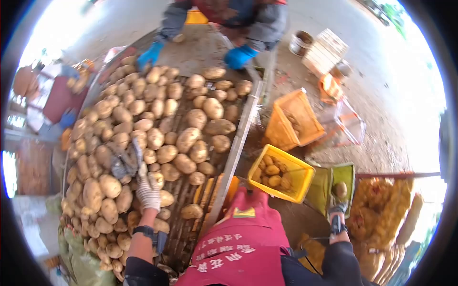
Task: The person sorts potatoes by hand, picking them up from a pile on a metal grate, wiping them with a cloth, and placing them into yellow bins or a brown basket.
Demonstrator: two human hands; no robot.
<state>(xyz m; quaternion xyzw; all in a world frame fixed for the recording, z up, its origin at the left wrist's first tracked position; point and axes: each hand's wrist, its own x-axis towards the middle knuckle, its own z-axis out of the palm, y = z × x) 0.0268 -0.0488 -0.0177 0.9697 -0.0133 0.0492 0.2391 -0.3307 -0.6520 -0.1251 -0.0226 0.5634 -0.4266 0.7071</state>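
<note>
My left hand [149, 191], in a pale striped glove, reaches into a broad heap of potatoes [110, 186] with its fingers stretched out. Its fingertips are beside a dark grey crumpled thing [124, 164] whose kind I cannot make out. A potato lies against the fingers on the right. Over to the right, my right hand [338, 208], gloved in grey, is closed around a potato [340, 189] at the green crate [350, 174]. Part of that hand's grip is hidden.
A metal rail [242, 136] edges the slatted sorting table. Beside it stand a yellow crate [305, 183] of potatoes and an orange crate [281, 107]. Full mesh sacks [381, 209] are at the right. Across the table is a co-worker in blue gloves [241, 57]; another person [62, 97] is at left.
</note>
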